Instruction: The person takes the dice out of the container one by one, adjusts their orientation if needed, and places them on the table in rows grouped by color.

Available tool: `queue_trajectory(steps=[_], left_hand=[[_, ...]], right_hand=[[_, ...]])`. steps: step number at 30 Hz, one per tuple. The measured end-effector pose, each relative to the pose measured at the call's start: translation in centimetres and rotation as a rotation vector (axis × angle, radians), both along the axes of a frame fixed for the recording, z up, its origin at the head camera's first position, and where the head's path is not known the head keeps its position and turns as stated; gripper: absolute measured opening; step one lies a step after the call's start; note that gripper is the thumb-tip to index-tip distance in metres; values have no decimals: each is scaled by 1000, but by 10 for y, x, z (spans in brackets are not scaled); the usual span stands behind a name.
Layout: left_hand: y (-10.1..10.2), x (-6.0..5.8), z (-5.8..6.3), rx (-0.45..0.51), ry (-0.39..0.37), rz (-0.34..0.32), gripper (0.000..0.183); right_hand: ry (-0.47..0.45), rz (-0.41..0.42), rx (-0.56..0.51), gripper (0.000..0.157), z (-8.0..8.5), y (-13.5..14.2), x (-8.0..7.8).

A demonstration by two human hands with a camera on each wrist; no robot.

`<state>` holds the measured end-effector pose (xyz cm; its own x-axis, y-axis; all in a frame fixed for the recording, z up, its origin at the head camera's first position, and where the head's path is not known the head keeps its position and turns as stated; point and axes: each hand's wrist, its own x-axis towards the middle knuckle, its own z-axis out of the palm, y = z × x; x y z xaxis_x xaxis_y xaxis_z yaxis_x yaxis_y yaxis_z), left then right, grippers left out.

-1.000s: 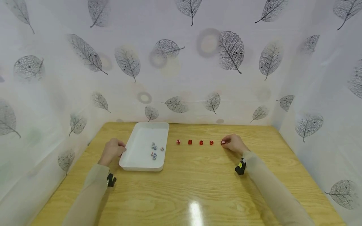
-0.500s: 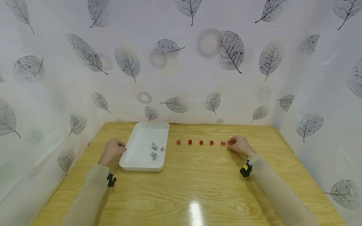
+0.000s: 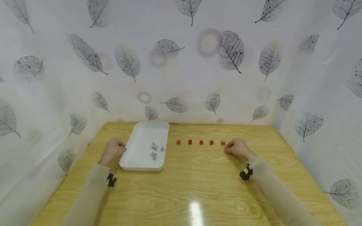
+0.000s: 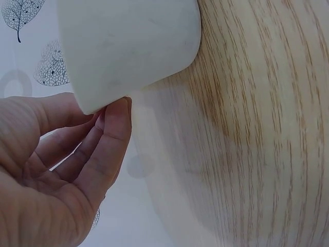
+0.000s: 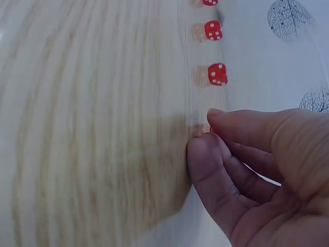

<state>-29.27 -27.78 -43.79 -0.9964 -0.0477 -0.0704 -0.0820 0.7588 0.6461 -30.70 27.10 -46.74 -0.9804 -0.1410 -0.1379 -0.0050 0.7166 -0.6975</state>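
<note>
My left hand [image 3: 112, 151] pinches the left rim of a white tray [image 3: 135, 164] between thumb and fingers. In the left wrist view, the tray's corner [image 4: 136, 41] sits between those fingertips. Several white dice [image 3: 154, 156] lie inside the tray. To its right, several red dice [image 3: 190, 142] form a spaced row on the table. My right hand [image 3: 238, 147] is beside the rightmost red die [image 3: 223, 142], fingertips just to its right. In the right wrist view, the thumb and forefinger [image 5: 203, 154] mostly hide that die; only a sliver of red shows between them.
The wooden table [image 3: 192, 182] reaches back to a pale curtain [image 3: 181, 78] printed with leaves, which also encloses both sides. A bright reflection lies on the tabletop near the front.
My right hand has let go of the rightmost red die and drawn off to the right, then come slightly back toward it. The left hand and tray have stayed put.
</note>
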Motion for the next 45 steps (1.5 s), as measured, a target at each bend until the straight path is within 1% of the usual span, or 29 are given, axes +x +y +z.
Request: queue_trajectory(steps=[6, 11, 15, 20, 22, 27, 32, 35, 39, 45], left_hand=[[-1, 1, 0, 10, -4, 4, 22], [0, 1, 0, 12, -10, 5, 23], [0, 1, 1, 8, -5, 5, 23], [0, 3, 1, -3, -17, 15, 23], [0, 3, 0, -5, -24, 16, 23], [-1, 2, 0, -8, -24, 25, 23], [-1, 0, -2, -28, -28, 38, 21], [-1, -1, -3, -45, -32, 41, 21], [1, -2, -4, -56, -24, 46, 21], [1, -4, -3, -51, -25, 59, 19]], right_hand=[[-22, 13, -73, 14, -1, -19, 3], [-13, 71, -87, 11, 0, -41, 4], [-6, 93, -120, 10, -1, -61, 2], [49, 140, -118, 11, -7, -84, 2], [80, 153, -92, 11, -9, -92, 3], [140, 183, -69, 13, -5, -113, 3], [138, 223, -115, 14, -4, -133, 1], [167, 256, -99, 14, -5, -144, -2], [232, 300, -78, 15, -3, -161, -4], [230, 332, -101, 16, 3, -188, -6]])
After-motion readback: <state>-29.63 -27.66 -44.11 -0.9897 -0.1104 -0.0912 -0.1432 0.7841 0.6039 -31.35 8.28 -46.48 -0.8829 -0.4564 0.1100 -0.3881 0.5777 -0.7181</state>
